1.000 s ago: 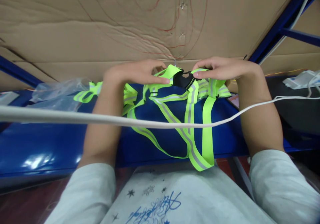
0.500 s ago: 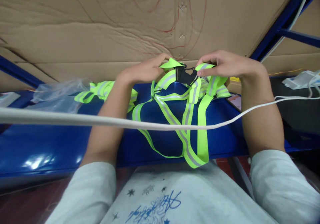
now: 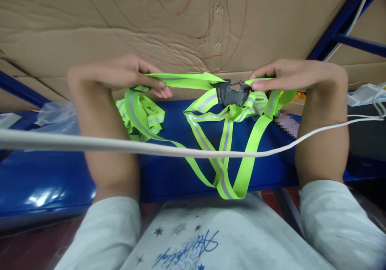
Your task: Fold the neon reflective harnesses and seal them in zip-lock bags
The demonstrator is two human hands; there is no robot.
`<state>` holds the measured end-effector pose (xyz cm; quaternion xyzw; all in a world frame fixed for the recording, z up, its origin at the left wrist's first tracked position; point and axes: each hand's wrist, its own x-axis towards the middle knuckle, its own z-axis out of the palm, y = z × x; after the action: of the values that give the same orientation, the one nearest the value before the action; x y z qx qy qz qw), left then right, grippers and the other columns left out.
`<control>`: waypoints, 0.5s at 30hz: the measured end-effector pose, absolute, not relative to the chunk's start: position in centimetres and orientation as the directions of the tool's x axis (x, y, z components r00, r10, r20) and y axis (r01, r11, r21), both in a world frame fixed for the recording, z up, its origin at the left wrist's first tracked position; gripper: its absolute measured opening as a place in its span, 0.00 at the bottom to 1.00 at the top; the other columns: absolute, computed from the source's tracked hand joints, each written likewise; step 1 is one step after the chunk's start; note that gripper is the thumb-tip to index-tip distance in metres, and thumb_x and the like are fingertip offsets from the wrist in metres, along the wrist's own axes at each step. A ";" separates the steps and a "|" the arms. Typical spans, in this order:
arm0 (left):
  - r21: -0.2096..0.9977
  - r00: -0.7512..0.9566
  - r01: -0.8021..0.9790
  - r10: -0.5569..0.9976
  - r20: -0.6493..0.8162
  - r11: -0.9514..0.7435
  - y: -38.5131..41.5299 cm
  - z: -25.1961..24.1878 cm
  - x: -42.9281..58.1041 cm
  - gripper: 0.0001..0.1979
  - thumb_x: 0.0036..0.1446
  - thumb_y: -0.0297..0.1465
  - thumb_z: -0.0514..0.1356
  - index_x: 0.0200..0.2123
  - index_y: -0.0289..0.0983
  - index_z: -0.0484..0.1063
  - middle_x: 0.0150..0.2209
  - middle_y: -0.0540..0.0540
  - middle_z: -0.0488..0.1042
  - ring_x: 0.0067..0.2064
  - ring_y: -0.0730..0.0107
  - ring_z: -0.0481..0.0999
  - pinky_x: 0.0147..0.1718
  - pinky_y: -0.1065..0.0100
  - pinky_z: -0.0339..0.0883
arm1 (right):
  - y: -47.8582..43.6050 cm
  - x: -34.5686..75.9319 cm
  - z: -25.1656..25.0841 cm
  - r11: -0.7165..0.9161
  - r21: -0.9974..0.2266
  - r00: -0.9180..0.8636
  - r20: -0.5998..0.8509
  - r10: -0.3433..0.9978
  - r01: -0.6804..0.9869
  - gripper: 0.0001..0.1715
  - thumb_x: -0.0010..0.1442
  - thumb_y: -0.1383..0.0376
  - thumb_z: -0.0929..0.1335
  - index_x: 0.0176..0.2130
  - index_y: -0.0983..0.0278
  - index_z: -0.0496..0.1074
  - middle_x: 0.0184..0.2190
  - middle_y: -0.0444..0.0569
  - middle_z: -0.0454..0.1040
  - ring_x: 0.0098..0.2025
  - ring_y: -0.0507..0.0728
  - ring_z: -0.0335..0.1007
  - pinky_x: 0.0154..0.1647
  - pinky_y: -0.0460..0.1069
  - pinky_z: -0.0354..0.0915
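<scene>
A neon yellow-green reflective harness [image 3: 223,177] with grey stripes is stretched between my hands, its lower straps drooping over the front edge of the blue surface. My left hand [image 3: 144,79] is closed on one strap, near a small black slider. At the other end, my right hand [image 3: 268,77] pinches the strap beside the black plastic buckle [image 3: 232,93]. The buckle hangs fastened between the hands, nearer the right one. Under my left hand lies a bunched heap of similar straps [image 3: 147,115]. More bundled strap sits behind the buckle.
A white cable [image 3: 193,152] crosses in front of my forearms. Cardboard [image 3: 120,28] stands behind the blue padded surface [image 3: 45,173]. Clear plastic bags [image 3: 57,119] lie at left, a phone-like item [image 3: 288,123] near my right forearm, and a white packet [image 3: 366,95] farther right.
My left hand has moved left along the strap, away from the buckle, pulling the top strap straight. My right hand has shifted slightly right with its strap.
</scene>
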<state>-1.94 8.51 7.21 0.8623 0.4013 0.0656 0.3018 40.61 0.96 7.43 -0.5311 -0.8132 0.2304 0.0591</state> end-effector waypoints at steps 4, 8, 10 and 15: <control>0.610 0.778 0.517 0.627 -0.042 -0.600 8.4 7.4 -3.5 0.23 0.57 0.54 0.72 0.38 0.38 0.85 0.36 0.43 0.87 0.37 0.59 0.82 0.38 0.60 0.80 | -0.4 40.6 7.9 0.275 -0.585 -0.386 -0.070 0.920 0.763 0.41 0.67 0.31 0.66 0.45 0.64 0.82 0.41 0.51 0.80 0.39 0.55 0.71 0.41 0.50 0.68; 0.692 0.842 0.239 0.500 0.201 -0.681 9.0 7.0 -3.7 0.19 0.46 0.54 0.77 0.25 0.46 0.84 0.28 0.45 0.84 0.33 0.58 0.80 0.34 0.56 0.78 | -0.6 41.1 8.0 0.411 -0.663 -0.574 -0.034 0.818 0.626 0.35 0.64 0.35 0.72 0.36 0.64 0.78 0.31 0.44 0.71 0.35 0.50 0.63 0.37 0.47 0.61; 0.674 0.822 0.320 0.548 0.152 -0.666 9.1 6.7 -2.6 0.21 0.43 0.55 0.78 0.30 0.45 0.85 0.31 0.45 0.85 0.36 0.56 0.80 0.39 0.53 0.78 | -0.5 41.3 8.0 0.424 -0.680 -0.607 -0.040 0.793 0.598 0.36 0.62 0.34 0.73 0.34 0.65 0.77 0.29 0.44 0.69 0.34 0.50 0.62 0.36 0.47 0.60; 0.450 0.792 0.600 0.569 -0.221 -0.661 8.6 5.0 3.0 0.25 0.60 0.50 0.69 0.50 0.37 0.81 0.47 0.45 0.85 0.46 0.59 0.80 0.44 0.61 0.77 | 0.0 40.6 7.4 0.389 -0.745 -0.592 -0.010 0.806 0.541 0.36 0.60 0.35 0.75 0.34 0.65 0.76 0.30 0.45 0.72 0.35 0.52 0.64 0.36 0.47 0.60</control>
<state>2.98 8.61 4.99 0.9109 0.3208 -0.0307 0.2578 40.61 -0.03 7.41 -0.4139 -0.8136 0.3663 0.1804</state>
